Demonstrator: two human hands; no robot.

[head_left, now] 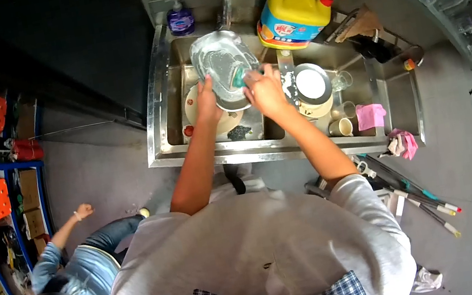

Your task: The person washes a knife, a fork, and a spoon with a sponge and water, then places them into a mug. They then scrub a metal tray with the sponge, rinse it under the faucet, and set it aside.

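An oval metal tray (215, 63), streaked with white suds, is tilted over the left basin of the sink. My left hand (206, 101) grips its lower left edge, fingers closed on the rim. In my right hand (264, 89) is a green scrub sponge (238, 77), pressed on the tray's inner face; the fingers are wrapped round it. Beneath the tray a pale plate (227, 125) shows in part. To the right of my right hand, a dark-rimmed plate with a white middle (312, 85) rests on other dishes in the right basin.
Behind the sink stand a yellow detergent jug (296, 13) and a purple soap bottle (180, 19). Glasses (341, 81), a cup (341, 127) and a pink cloth (372, 116) sit at the right. Mop handles (421, 197) lie on the floor. Another person (84, 269) is at the lower left.
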